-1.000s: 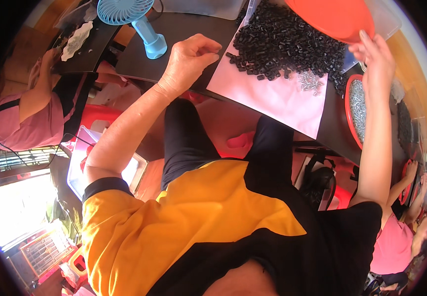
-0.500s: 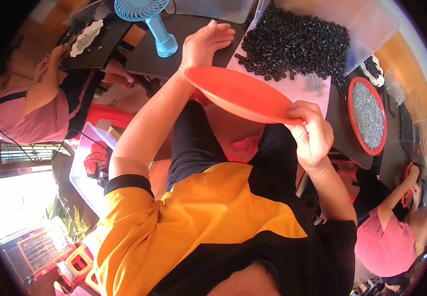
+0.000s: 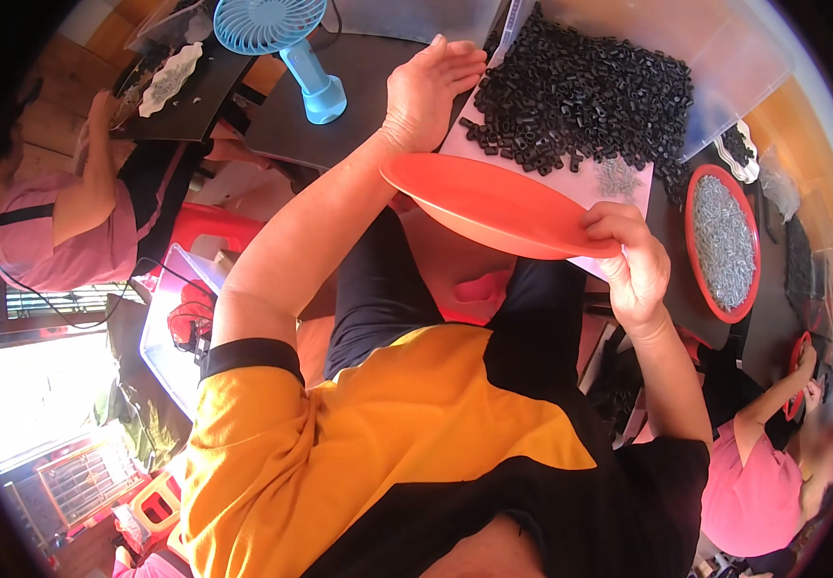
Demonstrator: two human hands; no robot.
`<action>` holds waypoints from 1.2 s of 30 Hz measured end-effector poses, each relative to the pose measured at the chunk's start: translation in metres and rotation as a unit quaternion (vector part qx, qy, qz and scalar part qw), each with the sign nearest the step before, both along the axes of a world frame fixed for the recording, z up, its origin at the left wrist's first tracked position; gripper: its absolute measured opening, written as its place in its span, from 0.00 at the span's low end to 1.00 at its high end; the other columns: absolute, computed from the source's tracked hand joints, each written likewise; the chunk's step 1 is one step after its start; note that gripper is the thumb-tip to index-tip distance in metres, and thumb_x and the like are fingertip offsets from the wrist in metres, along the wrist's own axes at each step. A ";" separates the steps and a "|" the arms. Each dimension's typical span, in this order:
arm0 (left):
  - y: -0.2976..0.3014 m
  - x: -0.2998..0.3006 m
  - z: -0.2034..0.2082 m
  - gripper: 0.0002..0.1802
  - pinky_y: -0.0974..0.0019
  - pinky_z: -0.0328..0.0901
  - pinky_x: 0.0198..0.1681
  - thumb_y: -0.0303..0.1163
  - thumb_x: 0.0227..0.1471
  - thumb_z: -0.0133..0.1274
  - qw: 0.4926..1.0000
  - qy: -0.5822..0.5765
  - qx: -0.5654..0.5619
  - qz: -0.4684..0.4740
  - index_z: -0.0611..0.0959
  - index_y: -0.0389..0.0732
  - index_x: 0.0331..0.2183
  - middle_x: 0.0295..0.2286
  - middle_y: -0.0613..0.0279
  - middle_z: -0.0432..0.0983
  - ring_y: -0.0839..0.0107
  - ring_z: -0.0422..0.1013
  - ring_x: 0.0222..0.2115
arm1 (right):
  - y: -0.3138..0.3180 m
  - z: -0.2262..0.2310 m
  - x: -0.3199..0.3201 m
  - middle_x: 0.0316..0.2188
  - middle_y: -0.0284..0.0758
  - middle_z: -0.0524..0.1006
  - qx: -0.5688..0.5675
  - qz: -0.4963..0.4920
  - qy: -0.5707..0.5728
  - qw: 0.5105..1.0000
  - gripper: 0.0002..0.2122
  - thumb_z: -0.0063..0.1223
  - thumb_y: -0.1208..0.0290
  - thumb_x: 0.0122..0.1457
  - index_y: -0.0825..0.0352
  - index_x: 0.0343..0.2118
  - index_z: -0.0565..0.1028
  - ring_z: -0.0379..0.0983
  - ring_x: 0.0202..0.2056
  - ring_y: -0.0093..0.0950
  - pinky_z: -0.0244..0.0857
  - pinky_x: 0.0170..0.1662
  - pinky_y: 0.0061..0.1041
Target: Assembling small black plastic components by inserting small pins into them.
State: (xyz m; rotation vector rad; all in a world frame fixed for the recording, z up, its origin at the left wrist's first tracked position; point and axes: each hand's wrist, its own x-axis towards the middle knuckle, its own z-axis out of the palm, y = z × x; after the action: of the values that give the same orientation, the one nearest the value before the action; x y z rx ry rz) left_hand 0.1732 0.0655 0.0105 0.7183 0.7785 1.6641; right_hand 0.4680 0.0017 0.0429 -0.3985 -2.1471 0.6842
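Orange-red is the shallow dish (image 3: 494,210), which we hold above our legs (image 3: 386,279) with its edge clamped in our right hand (image 3: 636,265), while our left hand (image 3: 428,94), unclenched with fingers stretched, is near the black pieces (image 3: 585,91).

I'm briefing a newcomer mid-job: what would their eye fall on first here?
Probably the orange-red dish, held tilted in the right hand at upper centre. Next, the heap of small black parts at upper right, and the blue fan left of the left hand.
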 end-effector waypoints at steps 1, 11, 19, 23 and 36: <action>0.000 0.000 -0.001 0.27 0.53 0.58 0.61 0.45 0.65 0.41 1.000 -0.010 0.006 0.002 0.75 0.28 0.48 0.49 0.39 0.72 0.50 0.68 0.53 | 0.005 0.003 -0.001 0.37 0.44 0.77 0.039 -0.002 -0.017 0.999 0.11 0.55 0.68 0.61 0.71 0.39 0.73 0.77 0.30 0.35 0.70 0.33 0.26; 0.002 -0.002 -0.008 0.30 0.53 0.54 0.63 0.48 0.66 0.38 0.998 -0.039 0.033 -0.038 0.72 0.30 0.53 0.54 0.41 0.68 0.51 0.62 0.58 | 0.041 0.006 0.006 0.38 0.41 0.77 0.000 0.032 -0.068 0.997 0.11 0.59 0.69 0.57 0.70 0.37 0.74 0.76 0.35 0.39 0.70 0.39 0.28; -0.001 -0.002 -0.002 0.33 0.55 0.55 0.62 0.51 0.65 0.38 0.995 -0.082 -0.002 -0.048 0.71 0.29 0.55 0.55 0.41 0.67 0.53 0.62 0.58 | 0.115 0.006 0.022 0.33 0.30 0.79 -0.219 -0.103 -0.026 0.970 0.11 0.61 0.71 0.58 0.69 0.42 0.78 0.75 0.36 0.20 0.69 0.38 0.19; 0.002 -0.002 -0.006 0.31 0.59 0.57 0.59 0.49 0.65 0.40 0.999 -0.028 0.021 -0.027 0.74 0.29 0.52 0.51 0.43 0.73 0.58 0.66 0.53 | 0.162 0.028 0.026 0.31 0.32 0.81 -0.175 -0.198 0.034 0.964 0.12 0.59 0.67 0.60 0.69 0.42 0.78 0.76 0.30 0.19 0.68 0.34 0.18; 0.003 0.017 0.013 0.25 0.63 0.59 0.54 0.44 0.61 0.47 0.992 0.123 -0.039 0.018 0.78 0.34 0.49 0.46 0.56 0.77 0.66 0.66 0.45 | 0.006 0.027 0.059 0.38 0.45 0.77 0.022 -0.052 -0.047 0.997 0.13 0.58 0.65 0.59 0.71 0.36 0.74 0.76 0.35 0.38 0.69 0.38 0.30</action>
State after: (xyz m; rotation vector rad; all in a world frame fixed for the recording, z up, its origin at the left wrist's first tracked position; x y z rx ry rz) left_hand 0.1903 0.0687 0.0231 0.8679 1.0301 1.5865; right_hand 0.5268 0.0076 0.0697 -0.5243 -2.2082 0.5683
